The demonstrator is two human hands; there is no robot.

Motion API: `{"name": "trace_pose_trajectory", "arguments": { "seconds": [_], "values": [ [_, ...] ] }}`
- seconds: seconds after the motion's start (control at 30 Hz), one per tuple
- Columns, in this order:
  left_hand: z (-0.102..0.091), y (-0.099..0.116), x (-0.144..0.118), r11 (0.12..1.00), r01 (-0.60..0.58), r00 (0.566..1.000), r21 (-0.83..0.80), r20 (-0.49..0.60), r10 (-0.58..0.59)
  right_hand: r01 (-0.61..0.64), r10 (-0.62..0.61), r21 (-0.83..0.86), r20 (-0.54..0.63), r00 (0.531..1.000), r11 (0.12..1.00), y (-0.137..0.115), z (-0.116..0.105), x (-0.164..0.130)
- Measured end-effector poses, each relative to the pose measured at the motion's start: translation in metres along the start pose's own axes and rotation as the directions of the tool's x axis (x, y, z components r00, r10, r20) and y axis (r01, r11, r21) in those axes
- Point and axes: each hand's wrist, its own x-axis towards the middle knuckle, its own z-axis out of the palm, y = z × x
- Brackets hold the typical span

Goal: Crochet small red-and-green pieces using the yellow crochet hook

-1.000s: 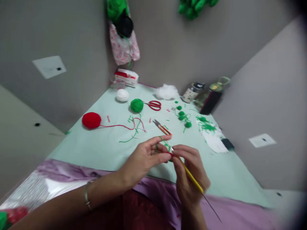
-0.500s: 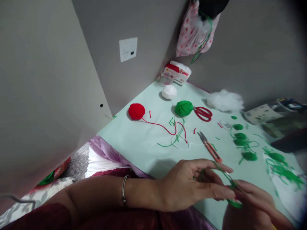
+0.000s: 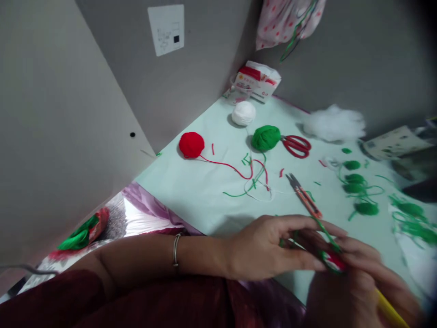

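My left hand [image 3: 269,248], with a bangle at the wrist, pinches a small crochet piece [image 3: 333,263] in red, white and green. Green yarn [image 3: 324,232] runs over its raised index finger and down to the piece. My right hand [image 3: 372,278], blurred, meets it from the right and grips a crochet hook with a yellow handle [image 3: 389,310]. The hook's tip is hidden among the fingers. Just beyond the hands lie orange thread snips [image 3: 305,198].
Balls of red yarn [image 3: 191,145], white yarn [image 3: 243,113] and green yarn [image 3: 266,138] sit on the pale tabletop [image 3: 191,196], near red-handled scissors [image 3: 297,146]. White stuffing [image 3: 334,123] lies behind. Several green crochet pieces [image 3: 355,182] are on the right. A grey panel [image 3: 68,114] stands left.
The view has shifted, so the table items appear higher. My right hand has turned and moved closer over the crochet piece; the yellow handle now shows more, and the piece's red side faces up.
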Motion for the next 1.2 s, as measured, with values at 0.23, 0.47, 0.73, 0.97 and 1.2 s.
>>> {"name": "trace_pose_trajectory", "arguments": {
  "seconds": [0.23,0.47,0.73,0.97,1.2],
  "values": [
    [0.01,0.003,0.007,0.986,0.032,0.987,0.161,-0.163,-0.005,-0.002,0.002,0.003,0.056,0.998,1.0,0.006,-0.009,0.001],
    [0.012,0.009,0.012,0.945,0.044,0.964,0.324,-0.261,0.045,0.074,-0.074,-0.011,0.056,0.996,0.997,-0.008,-0.006,-0.001],
    [0.008,0.014,0.01,0.877,0.021,0.971,0.479,-0.221,0.097,-0.016,0.013,0.024,0.131,0.991,1.0,-0.005,-0.011,0.008],
    [0.009,0.019,0.016,0.649,-0.059,0.955,0.759,-0.146,0.258,-0.087,0.083,0.064,0.055,0.995,0.994,-0.011,-0.008,0.011],
    [0.008,0.018,0.013,0.258,-0.249,0.813,0.934,0.057,0.579,-0.199,0.199,0.04,-0.003,0.98,0.979,-0.016,-0.002,0.014]
  ]
}}
